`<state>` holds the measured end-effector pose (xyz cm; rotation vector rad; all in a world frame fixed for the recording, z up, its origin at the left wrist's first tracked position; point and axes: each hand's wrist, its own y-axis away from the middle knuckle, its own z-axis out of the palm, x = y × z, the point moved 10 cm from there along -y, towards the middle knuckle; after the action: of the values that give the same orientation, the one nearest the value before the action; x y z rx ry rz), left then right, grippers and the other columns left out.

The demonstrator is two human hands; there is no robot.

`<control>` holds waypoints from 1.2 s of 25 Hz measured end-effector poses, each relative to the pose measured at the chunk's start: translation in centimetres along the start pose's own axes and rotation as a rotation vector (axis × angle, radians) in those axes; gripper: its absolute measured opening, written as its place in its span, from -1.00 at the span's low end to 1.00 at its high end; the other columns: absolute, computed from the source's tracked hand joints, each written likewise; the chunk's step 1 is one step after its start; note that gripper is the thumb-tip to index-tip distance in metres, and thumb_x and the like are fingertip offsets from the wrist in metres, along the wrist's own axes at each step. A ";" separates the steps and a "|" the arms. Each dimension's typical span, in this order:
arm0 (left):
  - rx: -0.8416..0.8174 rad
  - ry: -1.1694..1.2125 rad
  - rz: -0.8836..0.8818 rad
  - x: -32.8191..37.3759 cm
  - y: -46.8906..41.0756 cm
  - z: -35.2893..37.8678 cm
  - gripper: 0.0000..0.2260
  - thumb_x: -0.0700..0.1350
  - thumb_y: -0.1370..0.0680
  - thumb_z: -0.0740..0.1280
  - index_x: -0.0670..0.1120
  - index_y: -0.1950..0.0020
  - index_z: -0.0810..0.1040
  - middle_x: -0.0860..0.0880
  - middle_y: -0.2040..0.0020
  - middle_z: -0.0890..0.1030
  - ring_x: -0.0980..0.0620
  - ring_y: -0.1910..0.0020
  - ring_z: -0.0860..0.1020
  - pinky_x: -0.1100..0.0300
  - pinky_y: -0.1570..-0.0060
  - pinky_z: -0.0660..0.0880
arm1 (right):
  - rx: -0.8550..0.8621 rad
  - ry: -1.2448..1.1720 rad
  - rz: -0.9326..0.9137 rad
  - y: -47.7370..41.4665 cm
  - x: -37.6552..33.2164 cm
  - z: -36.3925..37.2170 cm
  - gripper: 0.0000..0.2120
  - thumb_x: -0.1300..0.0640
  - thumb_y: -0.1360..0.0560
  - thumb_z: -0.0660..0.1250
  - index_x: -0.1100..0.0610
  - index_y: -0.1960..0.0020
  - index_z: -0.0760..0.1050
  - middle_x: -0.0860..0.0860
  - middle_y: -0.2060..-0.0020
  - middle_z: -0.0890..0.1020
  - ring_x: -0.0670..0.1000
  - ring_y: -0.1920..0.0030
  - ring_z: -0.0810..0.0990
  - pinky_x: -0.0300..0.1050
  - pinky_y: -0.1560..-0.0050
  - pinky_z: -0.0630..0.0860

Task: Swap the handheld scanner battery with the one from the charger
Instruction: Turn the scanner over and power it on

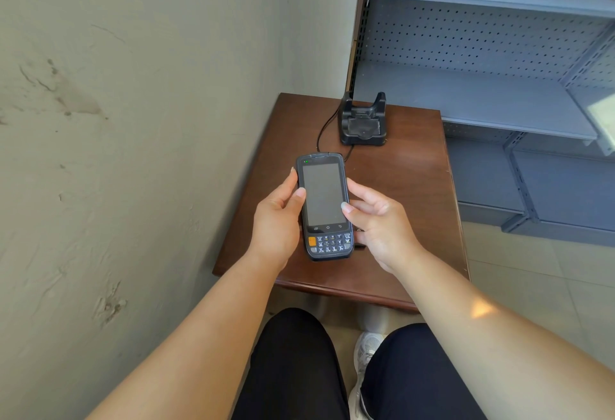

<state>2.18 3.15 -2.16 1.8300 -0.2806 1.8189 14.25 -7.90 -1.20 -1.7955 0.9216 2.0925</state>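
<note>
Nearest the table's point(416, 186) front edge, both hands are holding the handheld scanner point(324, 208) above the wood, screen up. The left hand point(278, 223) is gripping its left side, thumb lying on the bezel; the right hand point(377, 220) is loosely cupping the right side, thumb tip at the screen's edge and fingers curling behind, so how firmly it is clamping cannot be told.

The scanner is looking like a stiff, rubber-edged block, moderately heavy for its size and not fragile apart from the glass; the ribbed side rails are probably the best place to hold, leaving the back free for the battery cover. Its long axis is running from the front edge toward the far edge, keypad end toward the person, scan window end pointing at the charger.

Farther on, near the table's far edge, the charger cradle point(362, 123) is standing upright with its cable point(324, 130) trailing left. A dark flat piece is lying in its well, possibly the spare battery; it is too dim to say.
</note>
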 end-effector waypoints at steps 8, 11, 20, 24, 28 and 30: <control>-0.004 0.006 -0.004 0.0 0.0 0.1 -0.65 -0.14 -0.62 0.20 0.10 -0.38 0.43 0.08 -0.40 0.47 0.04 -0.36 0.45 -0.06 -0.32 0.43 | 0.004 -0.009 0.000 0.1 -0.1 0.0 -0.57 0.30 -0.53 0.26 0.06 -0.37 0.39 0.11 -0.19 0.62 0.09 -0.18 0.60 0.19 -0.21 0.52; -0.007 -0.001 0.001 -0.2 -0.2 -0.1 -0.65 -0.13 -0.61 0.20 0.12 -0.38 0.43 0.08 -0.40 0.47 0.04 -0.37 0.44 -0.07 -0.33 0.42 | 0.004 -0.017 -0.002 0.0 -0.2 0.1 -0.57 0.31 -0.53 0.26 0.07 -0.37 0.40 0.12 -0.18 0.63 0.10 -0.16 0.61 0.18 -0.21 0.52; -0.011 -0.001 0.000 -0.1 -0.3 -0.1 -0.65 -0.14 -0.61 0.19 0.09 -0.39 0.43 0.07 -0.41 0.46 0.03 -0.36 0.44 -0.07 -0.34 0.40 | 0.002 -0.017 -0.003 0.2 -0.5 0.1 -0.57 0.33 -0.53 0.25 0.09 -0.37 0.39 0.13 -0.17 0.63 0.10 -0.15 0.62 0.15 -0.21 0.53; -0.009 0.001 -0.005 -0.2 -0.3 -0.1 -0.65 -0.14 -0.61 0.20 0.09 -0.39 0.43 0.06 -0.41 0.46 0.02 -0.38 0.43 -0.07 -0.35 0.40 | -0.003 -0.005 -0.010 0.1 -0.5 0.1 -0.57 0.31 -0.53 0.25 0.06 -0.37 0.40 0.11 -0.18 0.62 0.09 -0.16 0.61 0.15 -0.21 0.53; -0.007 -0.002 -0.012 -0.1 -0.3 -0.2 -0.65 -0.14 -0.61 0.20 0.10 -0.39 0.43 0.06 -0.40 0.46 0.03 -0.36 0.45 -0.06 -0.33 0.42 | -0.002 -0.002 -0.010 0.0 -0.4 0.2 -0.57 0.31 -0.53 0.26 0.06 -0.37 0.40 0.11 -0.18 0.62 0.07 -0.16 0.61 0.14 -0.19 0.54; -0.004 -0.008 -0.017 -0.2 -0.3 -0.3 -0.65 -0.13 -0.61 0.20 0.11 -0.38 0.43 0.06 -0.40 0.47 0.02 -0.36 0.45 -0.06 -0.32 0.43 | -0.003 -0.001 -0.011 0.0 -0.4 0.2 -0.57 0.31 -0.53 0.26 0.06 -0.37 0.40 0.10 -0.18 0.63 0.08 -0.16 0.61 0.16 -0.20 0.53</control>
<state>2.06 3.48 -2.48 1.8319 -0.2711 1.7985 14.21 -7.71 -0.83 -1.7964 0.9070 2.0896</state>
